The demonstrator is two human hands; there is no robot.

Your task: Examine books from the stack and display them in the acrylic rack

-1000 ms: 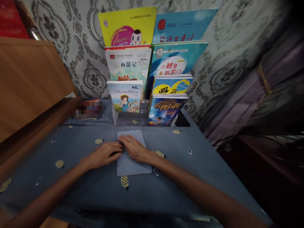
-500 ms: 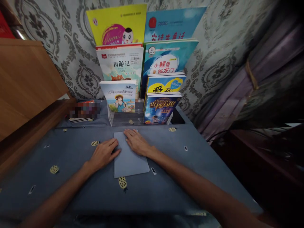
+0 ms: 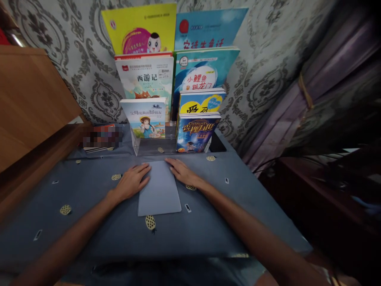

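Note:
A plain grey-blue booklet point(image 3: 160, 190), its cover blank, lies flat on the cloth-covered table between my hands. My left hand point(image 3: 132, 180) rests along its left edge, palm down, fingers stretched out and thumb pointing at the booklet. At the upper right edge lies my right hand point(image 3: 183, 172), fingers extended, the fingertips by the booklet's top corner. Neither hand grips anything. Behind the booklet stands a clear acrylic rack point(image 3: 153, 147) with several upright books, among them a light-blue one point(image 3: 145, 119) and a dark-blue one point(image 3: 198, 133) in front.
Small books point(image 3: 101, 137) are stacked at the back left, partly blurred out. A dark flat object point(image 3: 218, 143) lies right of the rack. A wooden cabinet point(image 3: 32, 91) borders the left side; a tied curtain point(image 3: 300, 95) hangs at the right. Pineapple prints dot the tablecloth point(image 3: 89, 190).
My right hand has slid rightward from the middle of the booklet to its upper right edge, baring the cover. My left hand stays at the left edge. The view has shifted slightly.

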